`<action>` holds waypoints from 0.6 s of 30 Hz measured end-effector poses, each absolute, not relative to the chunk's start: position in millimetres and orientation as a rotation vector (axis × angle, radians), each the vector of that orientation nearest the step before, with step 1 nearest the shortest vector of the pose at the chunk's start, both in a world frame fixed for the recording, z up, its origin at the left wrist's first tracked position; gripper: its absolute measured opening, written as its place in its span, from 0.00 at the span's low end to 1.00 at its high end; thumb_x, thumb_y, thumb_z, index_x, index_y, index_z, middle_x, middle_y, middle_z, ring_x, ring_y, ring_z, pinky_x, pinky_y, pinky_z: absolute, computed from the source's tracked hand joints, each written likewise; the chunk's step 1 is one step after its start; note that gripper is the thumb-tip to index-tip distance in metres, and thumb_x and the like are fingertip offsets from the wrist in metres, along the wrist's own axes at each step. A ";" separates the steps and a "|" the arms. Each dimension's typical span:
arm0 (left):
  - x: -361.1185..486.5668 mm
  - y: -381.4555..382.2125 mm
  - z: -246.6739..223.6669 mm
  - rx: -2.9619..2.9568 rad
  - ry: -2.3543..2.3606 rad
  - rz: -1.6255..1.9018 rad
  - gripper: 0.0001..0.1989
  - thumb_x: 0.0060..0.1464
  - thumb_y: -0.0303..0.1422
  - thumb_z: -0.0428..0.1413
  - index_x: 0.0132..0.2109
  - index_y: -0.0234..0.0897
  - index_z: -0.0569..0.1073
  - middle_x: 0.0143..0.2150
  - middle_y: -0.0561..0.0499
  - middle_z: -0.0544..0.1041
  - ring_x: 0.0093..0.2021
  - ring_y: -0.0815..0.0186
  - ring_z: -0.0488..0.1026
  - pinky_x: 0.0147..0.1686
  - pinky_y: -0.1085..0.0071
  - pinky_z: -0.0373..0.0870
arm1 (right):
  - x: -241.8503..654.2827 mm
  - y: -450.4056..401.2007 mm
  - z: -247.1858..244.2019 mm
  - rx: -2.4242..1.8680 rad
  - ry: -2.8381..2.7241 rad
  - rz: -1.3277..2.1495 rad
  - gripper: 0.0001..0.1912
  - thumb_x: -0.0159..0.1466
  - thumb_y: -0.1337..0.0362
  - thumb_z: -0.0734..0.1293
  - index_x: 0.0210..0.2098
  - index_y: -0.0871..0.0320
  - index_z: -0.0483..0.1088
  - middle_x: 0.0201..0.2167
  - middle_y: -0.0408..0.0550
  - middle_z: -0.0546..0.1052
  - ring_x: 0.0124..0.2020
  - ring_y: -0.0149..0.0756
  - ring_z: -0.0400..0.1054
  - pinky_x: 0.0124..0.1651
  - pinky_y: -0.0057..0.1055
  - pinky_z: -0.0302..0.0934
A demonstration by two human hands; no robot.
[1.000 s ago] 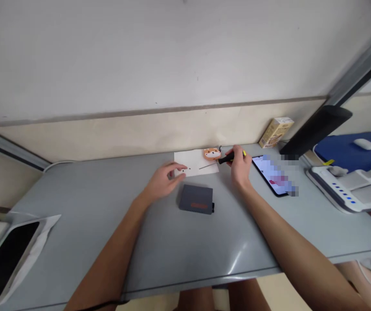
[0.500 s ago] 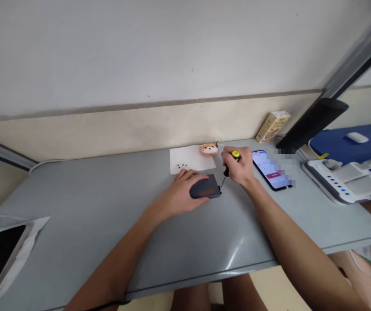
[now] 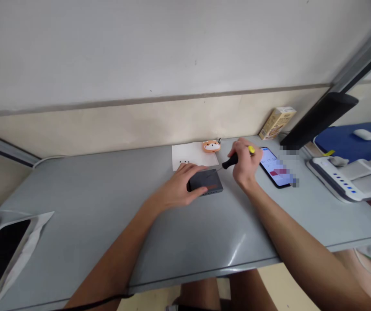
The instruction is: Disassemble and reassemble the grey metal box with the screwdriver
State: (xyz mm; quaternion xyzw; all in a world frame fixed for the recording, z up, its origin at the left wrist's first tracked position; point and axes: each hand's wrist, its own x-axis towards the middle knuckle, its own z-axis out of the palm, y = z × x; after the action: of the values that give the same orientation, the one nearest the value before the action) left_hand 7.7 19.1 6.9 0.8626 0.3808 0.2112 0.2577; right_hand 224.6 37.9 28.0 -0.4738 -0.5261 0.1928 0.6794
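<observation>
My left hand (image 3: 185, 185) grips a flat dark grey box-shaped device (image 3: 205, 180) by its left end, thumb on the near side and fingers along the far side. Small vent-like holes run along the device's near edge. In my right hand (image 3: 245, 162) is a screwdriver (image 3: 231, 161) with a black handle and a yellow end, tilted so that its thin shaft points left over the device's top. Whether the tip touches the device I cannot tell. Just behind lies a white sheet of paper (image 3: 187, 152) with several tiny dark screw-like pieces on it.
An orange animal-faced case (image 3: 211, 146) sits on the paper's right part. Right of my right hand lies a phone (image 3: 274, 168) with a lit screen. Further right are a carton (image 3: 276, 123), a black cylinder (image 3: 319, 121) and a white power strip (image 3: 331, 181). A dark-screened tablet-like object (image 3: 4, 255) lies left.
The screwdriver has swung from steep at the device's right edge to a flatter tilt over its top. My right hand has turned and shifted slightly right; the device's near side now shows more.
</observation>
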 end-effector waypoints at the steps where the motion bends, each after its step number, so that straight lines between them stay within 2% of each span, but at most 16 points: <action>1: 3.6 20.9 8.2 2.306 1.030 0.590 0.25 0.64 0.34 0.56 0.66 0.47 0.67 0.64 0.45 0.71 0.65 0.54 0.65 0.66 0.52 0.65 | 217.3 34.4 25.9 -1.062 -1.230 0.489 0.19 0.64 0.63 0.61 0.17 0.54 0.65 0.17 0.42 0.63 0.23 0.33 0.57 0.29 0.33 0.51; 4: -7.6 26.9 7.1 2.227 1.065 0.609 0.27 0.60 0.25 0.53 0.65 0.45 0.67 0.63 0.46 0.70 0.63 0.57 0.67 0.61 0.57 0.70 | 198.6 24.7 18.1 -1.035 -1.450 0.621 0.19 0.67 0.60 0.60 0.20 0.54 0.66 0.20 0.43 0.67 0.25 0.33 0.60 0.31 0.33 0.53; 8: -12.8 31.8 0.3 2.206 1.110 0.580 0.27 0.57 0.25 0.54 0.62 0.46 0.70 0.56 0.46 0.72 0.53 0.58 0.72 0.54 0.60 0.73 | 195.4 23.1 13.7 -1.082 -1.568 0.624 0.19 0.66 0.61 0.60 0.19 0.55 0.63 0.18 0.41 0.63 0.23 0.31 0.56 0.29 0.33 0.50; 12: -9.2 31.8 -3.7 2.240 1.128 0.588 0.25 0.53 0.24 0.54 0.58 0.44 0.71 0.49 0.47 0.72 0.50 0.58 0.71 0.52 0.60 0.73 | 209.3 33.2 19.4 -1.102 -1.445 0.614 0.18 0.63 0.64 0.59 0.17 0.54 0.62 0.17 0.41 0.62 0.22 0.32 0.56 0.28 0.33 0.49; 18: -10.8 31.4 -2.0 2.222 1.190 0.545 0.24 0.50 0.24 0.54 0.55 0.44 0.71 0.47 0.48 0.71 0.44 0.61 0.71 0.46 0.63 0.72 | 227.6 43.7 27.8 -1.124 -1.351 0.550 0.17 0.60 0.64 0.60 0.15 0.54 0.62 0.16 0.41 0.60 0.22 0.32 0.55 0.28 0.33 0.48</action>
State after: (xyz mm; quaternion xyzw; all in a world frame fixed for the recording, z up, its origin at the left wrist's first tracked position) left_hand -10.8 31.4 -2.0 0.8276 0.4435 0.2031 0.2777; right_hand 227.6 43.7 27.8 -0.4857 -0.5840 0.2378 0.6054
